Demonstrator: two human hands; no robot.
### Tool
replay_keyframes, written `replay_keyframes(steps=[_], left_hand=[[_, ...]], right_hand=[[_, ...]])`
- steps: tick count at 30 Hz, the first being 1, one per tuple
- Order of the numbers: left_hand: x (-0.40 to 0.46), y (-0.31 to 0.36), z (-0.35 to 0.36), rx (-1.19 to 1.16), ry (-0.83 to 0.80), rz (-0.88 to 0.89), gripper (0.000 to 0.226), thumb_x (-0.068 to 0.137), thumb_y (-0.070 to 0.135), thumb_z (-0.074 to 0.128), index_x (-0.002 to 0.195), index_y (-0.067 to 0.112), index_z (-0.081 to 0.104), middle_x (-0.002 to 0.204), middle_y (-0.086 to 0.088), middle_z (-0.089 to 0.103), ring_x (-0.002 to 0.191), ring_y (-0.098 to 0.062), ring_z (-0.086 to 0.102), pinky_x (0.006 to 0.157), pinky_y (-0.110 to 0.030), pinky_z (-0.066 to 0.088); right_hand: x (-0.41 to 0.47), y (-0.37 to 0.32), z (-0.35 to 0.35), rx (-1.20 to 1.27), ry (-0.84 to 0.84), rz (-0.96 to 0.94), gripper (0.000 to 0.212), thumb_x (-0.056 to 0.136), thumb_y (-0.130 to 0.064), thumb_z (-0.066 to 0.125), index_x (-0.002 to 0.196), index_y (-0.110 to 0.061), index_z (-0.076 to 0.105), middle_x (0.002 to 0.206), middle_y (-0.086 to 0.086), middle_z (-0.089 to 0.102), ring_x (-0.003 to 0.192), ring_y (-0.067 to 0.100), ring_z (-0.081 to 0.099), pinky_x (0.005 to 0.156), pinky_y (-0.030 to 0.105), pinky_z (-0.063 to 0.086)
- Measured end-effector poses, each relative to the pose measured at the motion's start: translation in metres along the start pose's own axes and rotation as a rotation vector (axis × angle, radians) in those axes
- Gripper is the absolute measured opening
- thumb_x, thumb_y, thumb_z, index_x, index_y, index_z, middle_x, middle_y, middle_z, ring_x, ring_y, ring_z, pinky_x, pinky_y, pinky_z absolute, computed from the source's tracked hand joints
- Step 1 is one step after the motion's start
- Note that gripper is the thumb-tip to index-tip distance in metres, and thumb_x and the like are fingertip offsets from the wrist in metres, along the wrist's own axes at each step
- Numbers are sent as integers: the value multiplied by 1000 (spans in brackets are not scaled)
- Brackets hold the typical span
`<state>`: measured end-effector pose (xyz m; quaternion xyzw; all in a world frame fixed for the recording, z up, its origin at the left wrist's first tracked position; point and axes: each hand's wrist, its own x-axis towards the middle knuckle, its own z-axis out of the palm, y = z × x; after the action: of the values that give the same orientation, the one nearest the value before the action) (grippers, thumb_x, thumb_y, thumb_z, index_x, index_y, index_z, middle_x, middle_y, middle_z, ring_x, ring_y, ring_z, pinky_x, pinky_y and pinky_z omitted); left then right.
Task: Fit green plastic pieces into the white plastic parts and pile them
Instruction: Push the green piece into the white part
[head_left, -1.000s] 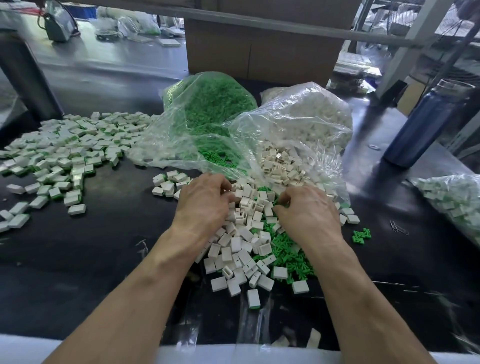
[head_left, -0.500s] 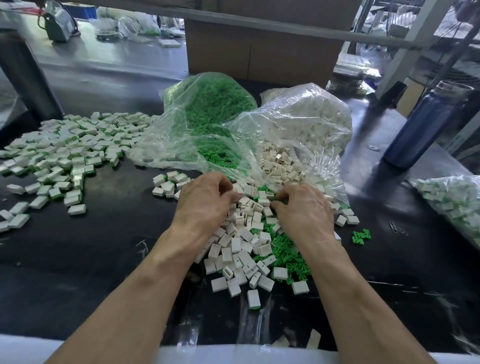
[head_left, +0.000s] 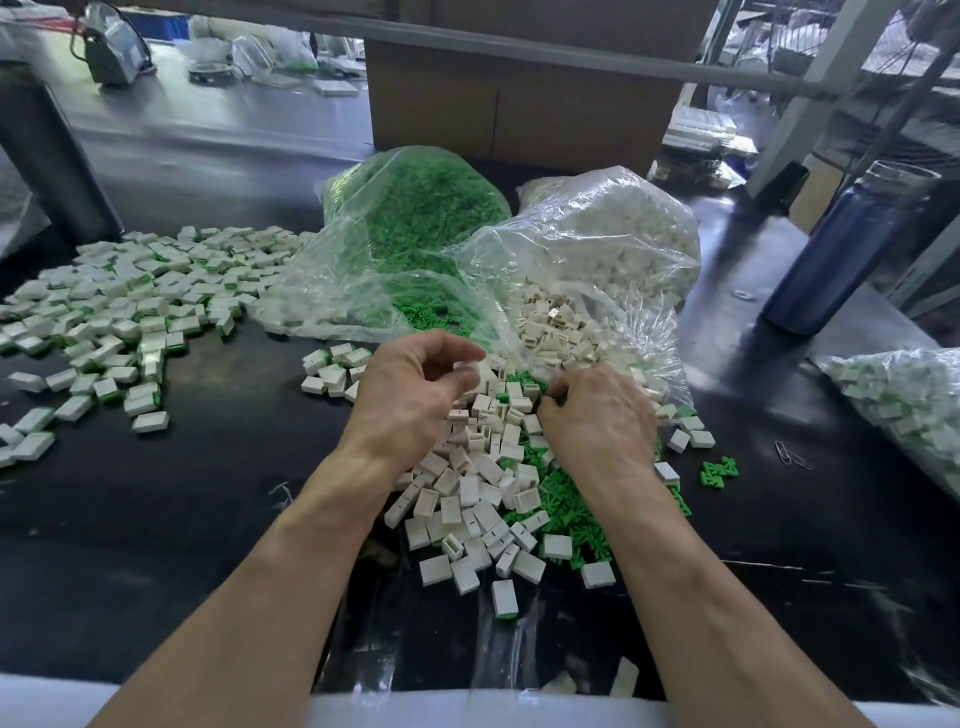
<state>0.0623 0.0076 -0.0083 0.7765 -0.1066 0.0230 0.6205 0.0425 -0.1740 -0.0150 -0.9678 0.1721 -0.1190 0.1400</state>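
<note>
A black table (head_left: 197, 499) is bearing two clear bags (head_left: 587, 260), a heap of finished pieces (head_left: 119, 312) at far left, and loose white parts (head_left: 467, 493) over green pieces (head_left: 566, 499). The left hand (head_left: 410, 395) is hovering, fingers curled; whether it is pinching anything cannot be told. The right hand (head_left: 597, 415) is digging into the parts, its grip hidden.

A loose heap of parts (head_left: 478, 499) lies on the desk (head_left: 208, 493) at the middle, both hands above it. Behind the heap sit two bags (head_left: 587, 249), side by side. A spread pile (head_left: 130, 301) lies far left, another bag (head_left: 904, 400) far right, a bottle (head_left: 841, 254) behind it.
</note>
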Motion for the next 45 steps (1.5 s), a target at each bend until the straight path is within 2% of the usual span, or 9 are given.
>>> replay_keyframes(steps=[5, 8, 13, 17, 28, 33, 38, 42, 45], left_hand=[[1, 4, 0, -134, 2, -9, 12, 94, 14, 75, 105, 16, 72, 94, 0, 79, 86, -13, 77, 75, -21, 60], [2, 3, -1, -151, 5, -18, 13, 90, 23, 78, 102, 20, 74, 95, 3, 78, 86, -7, 73, 74, -19, 59], [2, 2, -1, -208, -21, -13, 21, 81, 33, 80, 98, 21, 76, 85, 6, 75, 74, -6, 67, 66, -18, 55], [2, 3, 3, -235, -44, 45, 12, 86, 17, 82, 97, 16, 75, 86, -1, 76, 79, -13, 71, 73, -23, 59], [-1, 5, 7, -303, -59, 99, 13, 91, 10, 77, 103, 14, 77, 91, -6, 78, 79, -17, 72, 71, -25, 60], [-1, 5, 6, -334, -68, 78, 18, 92, 6, 75, 107, 16, 78, 96, -5, 79, 85, -17, 74, 76, -24, 60], [-1, 7, 8, -375, -65, 53, 24, 84, 20, 78, 107, 15, 78, 99, -6, 80, 93, -24, 77, 84, -28, 62], [0, 3, 11, -321, -91, 52, 18, 89, 4, 77, 105, 11, 79, 99, -6, 80, 97, -25, 77, 89, -34, 62], [0, 3, 11, -292, -97, 34, 18, 86, 3, 80, 101, 12, 78, 96, -4, 80, 94, -20, 77, 84, -27, 61]], right_hand=[[-4, 1, -2, 134, 66, -14, 10, 102, -38, 64, 101, -28, 65, 86, -11, 55, 88, 15, 56, 91, 36, 49], [-9, 2, -5, 362, 123, -65, 7, 101, -31, 67, 101, -24, 66, 82, -14, 58, 82, 13, 63, 84, 31, 54], [-16, -2, -10, 866, -17, -21, 5, 97, -20, 74, 96, -24, 72, 89, -7, 74, 79, 6, 72, 70, 18, 60], [-20, -6, -13, 1026, -71, -25, 5, 96, -17, 77, 97, -20, 73, 89, -2, 74, 75, 10, 71, 70, 26, 61], [-26, -9, -17, 1218, -151, -180, 27, 102, -2, 65, 123, -16, 75, 95, 10, 68, 77, 12, 65, 68, 24, 59], [-24, -7, -14, 1240, -116, -136, 18, 102, -5, 66, 112, -17, 77, 94, 2, 75, 80, 16, 73, 70, 24, 61], [-22, -9, -10, 1298, -84, -44, 8, 98, -10, 75, 106, -9, 72, 90, 10, 78, 81, 27, 78, 73, 34, 65], [-23, -8, -9, 1271, -92, -72, 5, 98, -15, 75, 102, -13, 73, 90, 1, 75, 82, 15, 73, 75, 28, 61], [-22, -7, -8, 1272, -88, -62, 5, 96, -16, 76, 100, -15, 74, 82, -5, 71, 73, 9, 64, 69, 22, 55]])
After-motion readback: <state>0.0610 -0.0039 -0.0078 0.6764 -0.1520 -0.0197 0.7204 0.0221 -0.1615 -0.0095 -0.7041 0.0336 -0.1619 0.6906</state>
